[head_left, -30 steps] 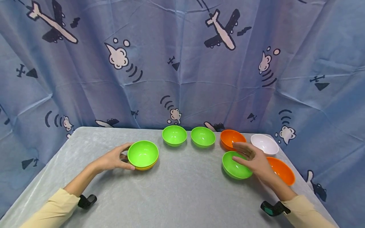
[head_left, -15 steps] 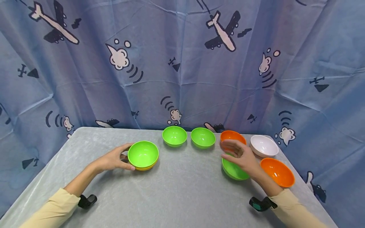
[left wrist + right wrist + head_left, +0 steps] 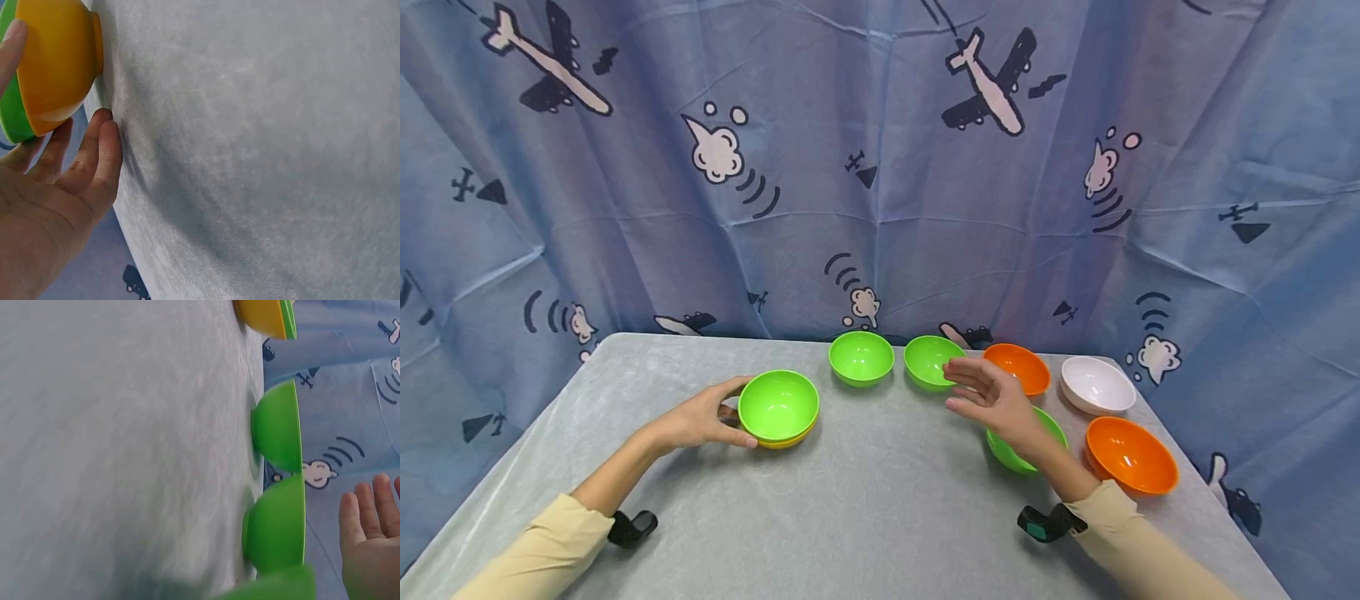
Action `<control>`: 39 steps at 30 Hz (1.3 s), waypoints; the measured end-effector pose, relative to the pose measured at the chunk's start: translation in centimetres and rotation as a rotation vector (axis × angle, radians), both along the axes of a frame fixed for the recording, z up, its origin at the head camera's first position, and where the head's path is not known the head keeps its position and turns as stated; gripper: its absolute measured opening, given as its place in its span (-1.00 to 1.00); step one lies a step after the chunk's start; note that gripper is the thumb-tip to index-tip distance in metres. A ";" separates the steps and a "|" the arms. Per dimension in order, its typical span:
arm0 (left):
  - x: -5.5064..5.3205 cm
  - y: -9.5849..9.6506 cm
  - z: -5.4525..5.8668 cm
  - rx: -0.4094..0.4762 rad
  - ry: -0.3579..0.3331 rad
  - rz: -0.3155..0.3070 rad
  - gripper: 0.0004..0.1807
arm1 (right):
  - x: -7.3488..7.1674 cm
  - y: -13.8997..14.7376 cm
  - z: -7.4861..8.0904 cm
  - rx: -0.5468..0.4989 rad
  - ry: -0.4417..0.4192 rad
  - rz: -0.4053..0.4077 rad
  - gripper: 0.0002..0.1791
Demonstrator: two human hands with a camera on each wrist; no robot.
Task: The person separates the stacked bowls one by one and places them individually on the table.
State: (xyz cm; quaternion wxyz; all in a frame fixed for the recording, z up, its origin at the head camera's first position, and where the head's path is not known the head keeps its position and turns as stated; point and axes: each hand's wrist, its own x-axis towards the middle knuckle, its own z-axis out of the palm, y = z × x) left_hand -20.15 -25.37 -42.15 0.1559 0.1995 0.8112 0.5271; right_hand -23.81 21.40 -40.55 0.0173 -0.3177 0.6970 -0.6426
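My left hand (image 3: pixel 700 417) grips a stack of two bowls at its left side, thumb in front and fingers behind. The upper green bowl (image 3: pixel 778 404) nests in a yellow bowl (image 3: pixel 59 56), which shows below its rim. My right hand (image 3: pixel 1000 406) holds nothing; its fingers point left, above the table. Its fingertips overlap the right of two back green bowls (image 3: pixel 925 365) in the head view. Under the right wrist stands another green bowl (image 3: pixel 1006 454), partly hidden by the forearm.
Along the back edge stand a further green bowl (image 3: pixel 861 358), an orange bowl (image 3: pixel 1021 371) and a white bowl (image 3: pixel 1097 385). A second orange bowl (image 3: pixel 1131 454) sits near the right edge. A patterned blue curtain (image 3: pixel 880 167) hangs behind the grey table (image 3: pixel 865 525).
My right hand has moved left, from over the near green bowl and past the orange one to in front of the back green bowls. The left hand and its stack have stayed in place.
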 end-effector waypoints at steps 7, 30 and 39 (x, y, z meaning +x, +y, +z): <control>0.0 0.1 0.1 -0.013 0.001 0.007 0.07 | -0.4 -2.4 -0.2 -0.015 -0.059 0.015 -0.33; 0.0 0.2 0.3 -0.025 -0.013 0.016 0.06 | -0.8 -9.6 -1.2 -0.071 -0.107 0.163 -0.30; 0.1 0.2 0.3 -0.038 -0.011 0.019 0.06 | -0.6 -12.3 -1.7 -0.061 -0.135 0.194 -0.27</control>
